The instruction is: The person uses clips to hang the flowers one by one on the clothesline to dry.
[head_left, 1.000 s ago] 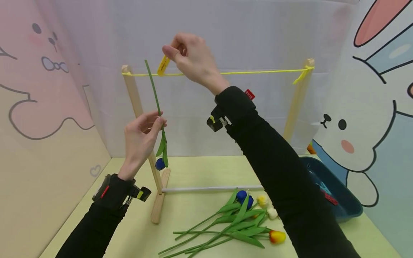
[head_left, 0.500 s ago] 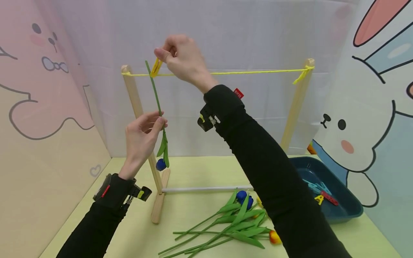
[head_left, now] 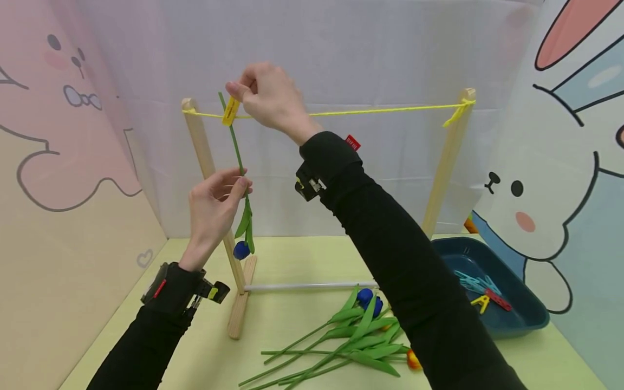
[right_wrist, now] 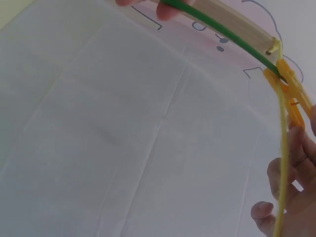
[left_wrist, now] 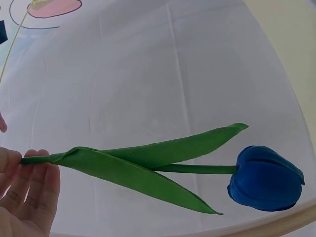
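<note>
Head view: At 4 o'clock a dark blue tub has light blue clips, a red clip and a loose yellow clip in it. More flowers lie on the pale yellow table, between 5 and 6 o'clock. A big bunny picture is at 3. A yellow string joins two wooden posts. The blue flower hangs upside down at 8; the left hand, at 9, pinches its stem. The right hand, at 11, pinches a yellow clip.

Left wrist view: The round blue bloom is at 4 o'clock, with long green leaves.

Right wrist view: Near 2 o'clock, the yellow clip's tips sit either side of the stem at the string.
</note>
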A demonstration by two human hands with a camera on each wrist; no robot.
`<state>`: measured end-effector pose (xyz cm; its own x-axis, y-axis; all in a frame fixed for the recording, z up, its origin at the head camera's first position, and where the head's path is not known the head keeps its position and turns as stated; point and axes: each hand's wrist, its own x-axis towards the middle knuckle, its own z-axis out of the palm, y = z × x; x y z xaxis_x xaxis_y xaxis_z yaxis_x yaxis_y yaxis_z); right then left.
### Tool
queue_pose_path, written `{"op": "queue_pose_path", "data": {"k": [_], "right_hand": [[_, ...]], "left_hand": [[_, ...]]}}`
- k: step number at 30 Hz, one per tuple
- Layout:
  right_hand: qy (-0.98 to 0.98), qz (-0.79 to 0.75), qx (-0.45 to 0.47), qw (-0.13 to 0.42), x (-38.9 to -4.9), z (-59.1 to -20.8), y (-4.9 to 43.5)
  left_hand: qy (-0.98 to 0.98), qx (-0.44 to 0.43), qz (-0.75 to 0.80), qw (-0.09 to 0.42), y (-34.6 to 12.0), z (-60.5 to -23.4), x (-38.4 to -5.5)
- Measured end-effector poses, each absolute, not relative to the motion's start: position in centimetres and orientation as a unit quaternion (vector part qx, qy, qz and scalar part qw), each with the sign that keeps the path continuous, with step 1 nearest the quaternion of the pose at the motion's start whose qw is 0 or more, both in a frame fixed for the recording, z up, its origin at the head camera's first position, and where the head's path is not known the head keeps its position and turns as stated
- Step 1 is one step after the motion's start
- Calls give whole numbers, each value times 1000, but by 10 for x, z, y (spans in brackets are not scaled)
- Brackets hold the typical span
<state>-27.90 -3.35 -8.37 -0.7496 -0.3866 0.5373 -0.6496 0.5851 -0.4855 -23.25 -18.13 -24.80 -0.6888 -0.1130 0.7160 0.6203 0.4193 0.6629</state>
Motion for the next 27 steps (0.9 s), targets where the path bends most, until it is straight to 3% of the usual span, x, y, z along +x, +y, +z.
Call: {"op": "queue_pose_path", "data": {"k": [7,14,17,21,27], "right_hand": [[-879,288,312,218,-272,-88,-22],[-806,295,362,364,-246,-131,17],[-766,319,394,395,-233,-165,45],[-754,353,399,384,-225,-215,90],[-793,403,287,356,-215,-301,165]], "left_hand": [[-766,-157,-508,361,-178,-251,-233],[-728,-169,-466,473,-153,-277,-223],[-724,-202,-445,486,-142,-298,-213],[-783,-228,-421,396,-140,-330,-199],[-894,-167,-373,181,-158,-374,-187]]}}
